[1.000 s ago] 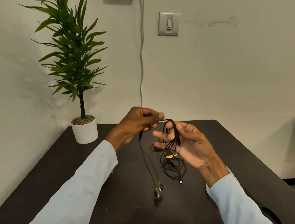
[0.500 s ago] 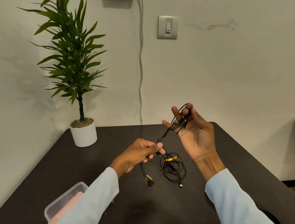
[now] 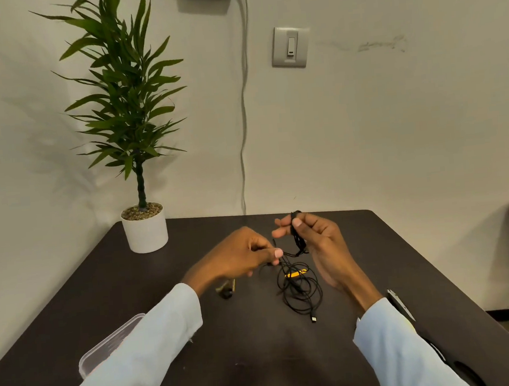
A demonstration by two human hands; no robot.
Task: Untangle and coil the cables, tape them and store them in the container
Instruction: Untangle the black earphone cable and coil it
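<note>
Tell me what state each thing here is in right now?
Left hand: pinches the black cable.
Right hand: holds coiled loops of it.
Black cable: partly coiled, raised.
Cable pile: tangled, on the table.
Container: on the table, partly hidden by the sleeve.
Wall switch: position unclear.

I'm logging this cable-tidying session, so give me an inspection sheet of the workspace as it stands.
Surface: dark table, matte.
Job's things: black cable coil wound on the right hand's fingers; loose cable pile with a yellow tag on the table; clear container at the near left, partly hidden by a sleeve.
Clutter: scissors near the right sleeve, partly hidden.
Grippers: left hand pinches a strand; right hand holds the coil.
Cables: earbud ends lie on the table below the left hand.
Surroundings: potted plant, wall switch, grey wall cord.
</note>
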